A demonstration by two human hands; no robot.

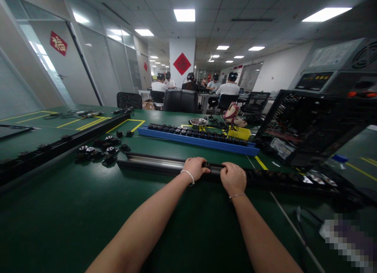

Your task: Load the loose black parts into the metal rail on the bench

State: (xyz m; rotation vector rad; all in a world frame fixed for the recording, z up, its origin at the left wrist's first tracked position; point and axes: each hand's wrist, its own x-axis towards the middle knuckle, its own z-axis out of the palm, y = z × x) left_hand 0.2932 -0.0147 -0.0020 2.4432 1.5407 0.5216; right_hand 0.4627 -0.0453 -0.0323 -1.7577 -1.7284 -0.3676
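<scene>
head camera: the long black rail (156, 163) lies across the green table (88, 222), directly in front of the person, its left end near a heap of loose black pieces (109, 159). the filling of it looks, in my judgement, partly done: to the right of the hands a row of dark pieces appears to sit along it, though shadow and blur hide how each one is seated, while the stretch to the left carries none and seems left to do. the left hand (194, 169) appears to pinch a small black part (206, 164) between thumb and fingers, right over the rail. the right hand (234, 178) rests just beside it with fingers curled on the rail; whether it grips anything, i cannot tell.

the rail is straight, narrow and trough-like, with dark walls and a smooth, greyish metal inside that catches the light. beyond it, apart from it, lies a blue rail (194, 142) lined with similar dark pieces.
</scene>
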